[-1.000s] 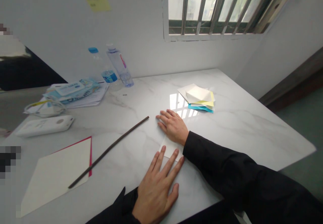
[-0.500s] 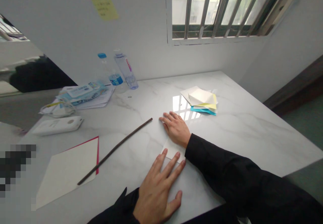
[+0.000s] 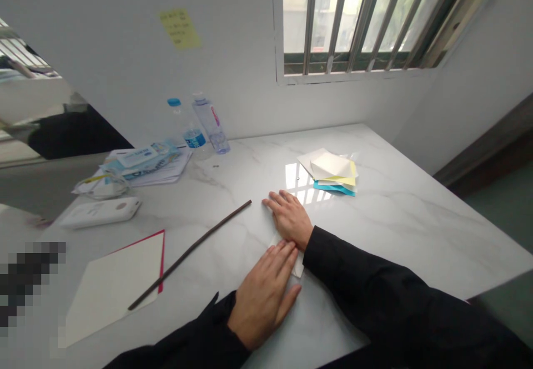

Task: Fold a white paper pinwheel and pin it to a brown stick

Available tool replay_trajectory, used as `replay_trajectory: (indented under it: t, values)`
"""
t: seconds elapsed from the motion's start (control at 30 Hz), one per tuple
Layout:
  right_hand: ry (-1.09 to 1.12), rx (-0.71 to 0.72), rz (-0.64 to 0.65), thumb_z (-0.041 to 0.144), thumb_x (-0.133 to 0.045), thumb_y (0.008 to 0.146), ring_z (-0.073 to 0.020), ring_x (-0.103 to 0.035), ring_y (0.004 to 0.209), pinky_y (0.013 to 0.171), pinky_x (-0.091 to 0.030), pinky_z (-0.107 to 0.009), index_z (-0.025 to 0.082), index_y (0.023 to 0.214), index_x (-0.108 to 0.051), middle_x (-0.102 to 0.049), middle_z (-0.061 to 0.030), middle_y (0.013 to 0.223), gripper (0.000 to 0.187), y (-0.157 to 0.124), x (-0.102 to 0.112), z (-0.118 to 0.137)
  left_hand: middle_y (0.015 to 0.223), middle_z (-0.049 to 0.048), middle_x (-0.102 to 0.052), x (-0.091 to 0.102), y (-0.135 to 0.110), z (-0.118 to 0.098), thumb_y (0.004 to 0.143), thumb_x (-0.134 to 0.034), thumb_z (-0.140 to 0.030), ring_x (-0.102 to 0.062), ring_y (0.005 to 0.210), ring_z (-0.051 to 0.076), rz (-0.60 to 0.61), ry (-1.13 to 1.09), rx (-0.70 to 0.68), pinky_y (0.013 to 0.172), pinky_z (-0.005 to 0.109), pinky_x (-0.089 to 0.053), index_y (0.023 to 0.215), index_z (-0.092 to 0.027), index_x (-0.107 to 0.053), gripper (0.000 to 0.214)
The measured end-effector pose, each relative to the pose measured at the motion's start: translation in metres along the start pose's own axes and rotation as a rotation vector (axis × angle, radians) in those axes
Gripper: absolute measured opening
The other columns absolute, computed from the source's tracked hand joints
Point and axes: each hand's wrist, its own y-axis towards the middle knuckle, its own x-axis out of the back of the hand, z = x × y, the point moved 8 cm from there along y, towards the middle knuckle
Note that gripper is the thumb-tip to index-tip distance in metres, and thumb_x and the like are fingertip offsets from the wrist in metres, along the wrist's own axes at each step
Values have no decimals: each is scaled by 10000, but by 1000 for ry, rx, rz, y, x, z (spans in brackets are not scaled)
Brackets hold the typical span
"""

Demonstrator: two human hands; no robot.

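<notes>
A small piece of white paper (image 3: pixel 298 269) lies on the marble-patterned table, mostly covered by my hands. My left hand (image 3: pixel 266 291) rests flat on its near part, fingers close together and thumb out to the side. Just beyond, my right hand (image 3: pixel 289 218) lies palm down with its fingers stretched out, over the paper's far part. The left fingertips meet the heel of the right hand. To the left of both hands, a thin dark stick (image 3: pixel 191 251) lies slantwise, its near end on a cream sheet (image 3: pixel 119 280) with a red edge beneath.
Stacked white, yellow and blue papers (image 3: pixel 333 172) lie at the back right. Two plastic bottles, one blue-capped (image 3: pixel 194 138) and one clear (image 3: pixel 212 125), stand by the wall. A white device (image 3: pixel 102 212), a cable (image 3: pixel 102 185) and a blue packet (image 3: pixel 144 158) sit at the left.
My left hand has moved up toward the right hand, and its spread fingers have come together over the paper. My right hand has stayed in place. The camera view has tilted slightly.
</notes>
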Motion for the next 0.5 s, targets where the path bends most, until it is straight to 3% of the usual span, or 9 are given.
replay_trajectory:
  t: [0.17,0.37,0.5]
  values:
    - [14,3,-12,118,-473,972,-328,-447,1403,1143,-397,-483,263,1425,-595,-563,-53,1517,491,1,2,0,1556,137,-527,-16,-4,14,1002,-555,-376,-474,1456,301,-6,-54,-12,1168,484,-472,1546,-158,-437,598]
    - [153,-16,-114,224,-570,986,-313,-504,1344,1146,-408,-479,223,1334,-664,-642,-83,1416,360,5,12,4,1567,127,-518,-9,-6,13,974,-583,-341,-490,1443,302,-15,28,-42,1143,474,-502,1553,-142,-429,631]
    - [168,-104,-208,254,-588,1007,-229,-563,1257,1129,-432,-370,223,1266,-701,-704,-68,1290,284,16,38,-26,1566,116,-522,-5,-1,12,943,-607,-320,-507,1432,289,-28,62,-74,1121,434,-526,1539,-146,-451,640]
